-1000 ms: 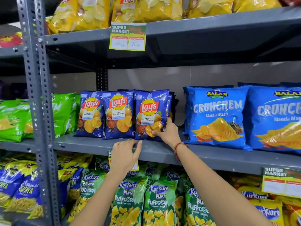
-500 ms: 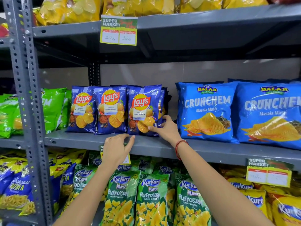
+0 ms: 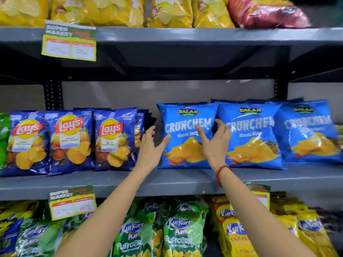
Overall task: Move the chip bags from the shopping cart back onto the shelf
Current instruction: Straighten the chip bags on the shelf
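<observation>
Three dark blue Lay's bags [image 3: 71, 141] stand in a row on the grey middle shelf [image 3: 167, 180]. To their right stand three bright blue Balaji Crunchem bags; the leftmost Crunchem bag [image 3: 182, 154] is framed by my hands. My left hand [image 3: 150, 147] is open at the bag's left edge, fingers spread. My right hand [image 3: 216, 140] is open in front of the bag's right side, thumb toward its face. Neither hand grips anything. The shopping cart is out of sight.
Yellow chip bags [image 3: 111, 10] and a dark red bag [image 3: 265, 13] fill the top shelf. Green Kurkure Puffcorn bags [image 3: 181, 236] and yellow Kurkure bags [image 3: 237, 232] crowd the lower shelf. Price tags [image 3: 69, 42] hang from the shelf edges. A gap separates the Lay's and Crunchem rows.
My right hand let go of the rightmost Lay's bag. Both hands moved right and up to the leftmost Crunchem bag, and the view shifted right.
</observation>
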A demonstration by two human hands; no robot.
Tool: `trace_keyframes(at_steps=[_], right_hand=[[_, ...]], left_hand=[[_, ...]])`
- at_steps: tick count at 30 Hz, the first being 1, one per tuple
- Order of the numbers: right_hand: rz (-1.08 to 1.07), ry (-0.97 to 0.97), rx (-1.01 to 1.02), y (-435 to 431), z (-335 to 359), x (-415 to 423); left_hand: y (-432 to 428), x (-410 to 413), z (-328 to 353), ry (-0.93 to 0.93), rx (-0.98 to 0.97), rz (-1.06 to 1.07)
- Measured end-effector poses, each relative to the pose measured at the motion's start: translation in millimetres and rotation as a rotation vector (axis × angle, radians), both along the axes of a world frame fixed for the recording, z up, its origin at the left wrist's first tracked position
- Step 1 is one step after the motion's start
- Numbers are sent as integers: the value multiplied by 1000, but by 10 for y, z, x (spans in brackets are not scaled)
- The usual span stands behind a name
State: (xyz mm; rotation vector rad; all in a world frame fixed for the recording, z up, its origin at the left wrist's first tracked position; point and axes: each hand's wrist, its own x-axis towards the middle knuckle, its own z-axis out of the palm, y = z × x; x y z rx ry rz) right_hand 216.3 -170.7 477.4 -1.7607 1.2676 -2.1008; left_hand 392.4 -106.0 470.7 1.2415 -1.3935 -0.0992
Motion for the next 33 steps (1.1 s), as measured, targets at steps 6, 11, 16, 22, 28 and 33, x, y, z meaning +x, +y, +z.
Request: trace_keyframes(at_steps=[6, 11, 16, 22, 28, 33], right_hand=[[553, -155, 408, -291, 168, -171], [833, -116, 556, -402, 273, -255], [851, -152, 438, -453, 263, -259], [825, -158, 380, -534, 185, -237], [749, -190, 323, -547, 112, -230], [489, -167, 175, -307, 157, -316]], left_hand=[[-473, -116, 176, 371, 392, -347], [-693, -19, 90, 419, 408, -509], [-691, -95, 53, 418, 244, -415], [-710, -113, 5, 368, 154, -317], [-697, -96, -11, 323, 132, -246], [-598, -217, 59, 280, -198, 13]])
